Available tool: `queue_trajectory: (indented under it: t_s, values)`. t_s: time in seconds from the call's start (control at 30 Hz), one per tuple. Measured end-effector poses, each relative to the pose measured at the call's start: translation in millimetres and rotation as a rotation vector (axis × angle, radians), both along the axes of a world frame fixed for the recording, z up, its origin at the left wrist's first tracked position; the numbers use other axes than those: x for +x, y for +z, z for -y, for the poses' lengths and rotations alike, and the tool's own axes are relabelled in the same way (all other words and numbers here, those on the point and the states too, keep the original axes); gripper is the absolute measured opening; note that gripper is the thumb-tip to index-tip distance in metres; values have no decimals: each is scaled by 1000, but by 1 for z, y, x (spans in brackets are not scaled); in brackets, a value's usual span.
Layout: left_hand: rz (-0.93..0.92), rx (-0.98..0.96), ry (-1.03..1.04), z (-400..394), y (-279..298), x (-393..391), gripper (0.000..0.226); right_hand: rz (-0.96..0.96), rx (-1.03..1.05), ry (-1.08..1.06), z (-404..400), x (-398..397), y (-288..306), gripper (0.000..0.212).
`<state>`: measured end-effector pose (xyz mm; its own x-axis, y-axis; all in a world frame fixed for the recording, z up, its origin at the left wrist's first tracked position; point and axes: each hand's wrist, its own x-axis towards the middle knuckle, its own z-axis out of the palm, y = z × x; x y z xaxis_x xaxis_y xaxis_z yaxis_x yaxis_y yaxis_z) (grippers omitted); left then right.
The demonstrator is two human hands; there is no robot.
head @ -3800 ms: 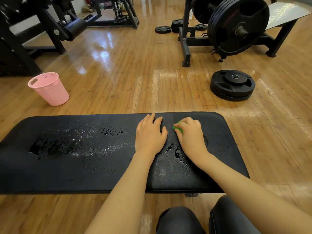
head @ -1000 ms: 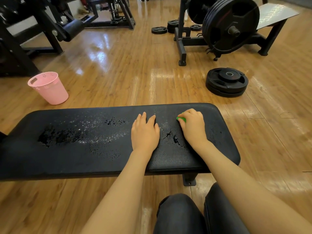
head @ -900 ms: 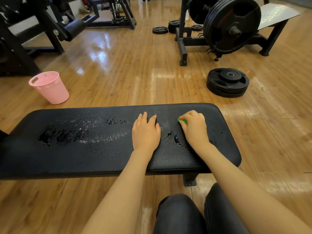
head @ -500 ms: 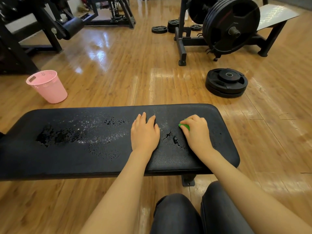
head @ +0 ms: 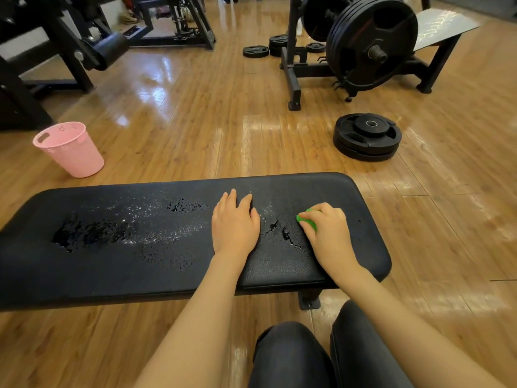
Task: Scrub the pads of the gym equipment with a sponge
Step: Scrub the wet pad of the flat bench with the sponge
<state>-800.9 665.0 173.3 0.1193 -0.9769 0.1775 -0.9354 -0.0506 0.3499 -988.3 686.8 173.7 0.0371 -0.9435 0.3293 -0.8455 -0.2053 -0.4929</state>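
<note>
Right hand (head: 328,236): fingers curled round the green sponge (head: 307,222), pressing it on the bench pad (head: 112,264) near its right end.
Left hand (head: 235,225): flat, fingers straight — bracing mid-pad.
Unscrubbed stretch: wet patches lie leftward along the pad's long axis — beyond the left hand.

Compared with a second ago, the right hand (head: 328,233) sits lower and further right in the frame, drawn back from the far edge of the bench pad (head: 112,270) toward its middle, with the green sponge (head: 306,221) under its curled fingers. The sponge shows a little more green at the fingertips than before.
</note>
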Motion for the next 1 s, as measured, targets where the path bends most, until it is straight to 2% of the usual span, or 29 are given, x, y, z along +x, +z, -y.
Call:
queue_trajectory:
  t_s: [0.17, 0.33, 0.73, 1.0]
  values:
    - [-10, -3, 5, 0, 1, 0, 44, 33, 35, -37, 33, 7, 5, 16]
    - [-14, 9, 2, -1, 1, 0, 44, -15, 67, -59, 70, 9, 11, 19]
    - [-12, 7, 8, 0, 1, -1, 44, 0, 0, 2, -2, -19, -4, 13]
    - [-10, 6, 9, 0, 2, -1, 44, -5, 45, -57, 68, -12, 3, 17]
